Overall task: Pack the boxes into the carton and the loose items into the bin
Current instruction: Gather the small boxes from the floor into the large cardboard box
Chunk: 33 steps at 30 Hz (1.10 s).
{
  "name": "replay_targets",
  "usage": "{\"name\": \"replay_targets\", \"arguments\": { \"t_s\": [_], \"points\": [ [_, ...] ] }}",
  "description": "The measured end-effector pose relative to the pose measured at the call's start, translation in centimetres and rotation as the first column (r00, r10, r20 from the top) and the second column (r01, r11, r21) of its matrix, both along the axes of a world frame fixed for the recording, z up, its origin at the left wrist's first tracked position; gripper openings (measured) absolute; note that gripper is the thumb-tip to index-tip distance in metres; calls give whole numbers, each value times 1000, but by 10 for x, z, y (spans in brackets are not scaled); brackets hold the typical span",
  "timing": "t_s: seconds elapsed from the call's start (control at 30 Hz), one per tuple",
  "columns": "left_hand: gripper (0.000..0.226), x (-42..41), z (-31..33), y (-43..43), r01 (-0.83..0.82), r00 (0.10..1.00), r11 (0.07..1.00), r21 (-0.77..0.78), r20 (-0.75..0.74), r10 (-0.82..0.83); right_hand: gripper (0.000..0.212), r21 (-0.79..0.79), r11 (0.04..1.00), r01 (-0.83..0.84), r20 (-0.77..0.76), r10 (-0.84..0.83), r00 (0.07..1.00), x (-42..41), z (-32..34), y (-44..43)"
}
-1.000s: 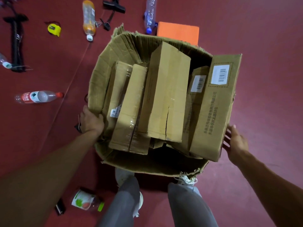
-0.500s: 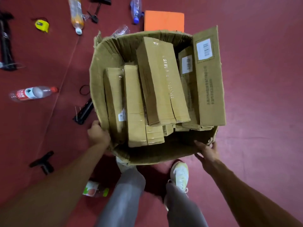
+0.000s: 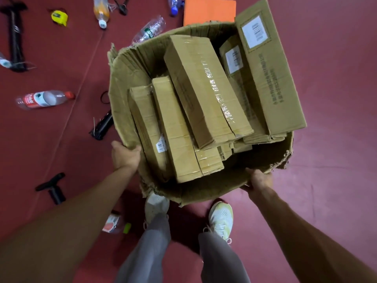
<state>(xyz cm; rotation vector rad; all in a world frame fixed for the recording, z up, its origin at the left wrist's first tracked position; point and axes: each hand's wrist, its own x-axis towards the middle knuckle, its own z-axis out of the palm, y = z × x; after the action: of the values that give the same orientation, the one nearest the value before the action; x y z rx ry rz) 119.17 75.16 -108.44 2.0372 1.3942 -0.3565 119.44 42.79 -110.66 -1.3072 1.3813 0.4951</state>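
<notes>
Both hands are on the carton (image 3: 126,82) now. The left hand (image 3: 125,156) still grips the near left corner, thumb over the rim. The right hand (image 3: 260,180), spread open beside the labelled box (image 3: 271,78) a second ago, is curled round the near right rim. The carton has swung right and twisted clockwise, still on the floor (image 3: 336,180) ahead of the shoes (image 3: 221,217). The boxes (image 3: 204,88) remain stacked inside, leaning. A clear bottle (image 3: 150,29) has come fully into sight behind the far rim
</notes>
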Motion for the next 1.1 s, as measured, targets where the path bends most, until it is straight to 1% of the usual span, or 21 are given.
{"name": "replay_targets", "arguments": {
  "t_s": [0.07, 0.13, 0.17, 0.2, 0.27, 0.37, 0.47, 0.53, 0.63, 0.7, 0.77, 0.83, 0.93, 1.0, 1.1],
  "points": [
    [39, 10, -6, 8, -93, 994, 996, -13, 55, 94, 38, -53, 998, -19, -10, 18, 1000, 4, -4, 3],
    [42, 17, -13, 10, -153, 982, 987, -50, 103, 157, 30, -93, 995, -30, -8, 30, 1000, 7, -5, 4],
    [42, 21, -14, 9, -172, 975, 984, -51, 133, 177, 26, -119, 992, -30, -4, 29, 1000, 8, -7, 5],
    [38, 24, -15, 9, -188, 970, 982, -26, 152, 189, 26, -149, 988, -38, -4, 38, 999, 9, -8, 6],
    [28, 26, -18, 11, -189, 967, 982, 17, 177, 183, 36, -195, 980, -49, 14, 53, 999, 6, -7, 10],
    [21, 26, -11, 13, -143, 968, 990, -2, 207, 140, 51, -246, 967, -66, 65, 84, 994, 0, -3, 8],
    [25, 24, 6, 5, -94, 971, 993, 69, 228, 76, 52, -271, 959, -88, 101, 119, 988, 4, 16, 1],
    [19, 28, 22, 1, -81, 970, 993, 90, 237, 58, 46, -270, 956, -112, 118, 149, 982, 11, 35, -7],
    [12, 34, 39, 3, -55, 985, 998, 15, 163, 52, 48, -266, 954, -138, 105, 171, 980, 20, 57, -21],
    [20, 30, 40, 1, 4, 998, 999, -44, 59, -1, 50, -269, 951, -152, 100, 185, 978, 26, 57, -30],
    [28, 19, 32, -3, 34, 999, 995, -96, -25, -36, 50, -306, 940, -150, 94, 187, 978, 28, 46, -37],
    [34, 7, 21, -9, 78, 992, 990, -121, -87, -89, 50, -343, 928, -145, 79, 182, 980, 26, 33, -41],
    [52, 2, 9, -11, 104, 981, 983, -153, -145, -126, 50, -376, 920, -110, 97, 157, 983, 21, 19, -42],
    [55, 5, 4, -8, 87, 989, 987, -137, -103, -102, 47, -396, 915, -84, 108, 137, 985, 16, 12, -41],
    [44, 24, 1, 1, -12, 997, 997, -81, 78, 19, 48, -405, 913, -49, 138, 114, 984, 8, 4, -36]
  ]
}}
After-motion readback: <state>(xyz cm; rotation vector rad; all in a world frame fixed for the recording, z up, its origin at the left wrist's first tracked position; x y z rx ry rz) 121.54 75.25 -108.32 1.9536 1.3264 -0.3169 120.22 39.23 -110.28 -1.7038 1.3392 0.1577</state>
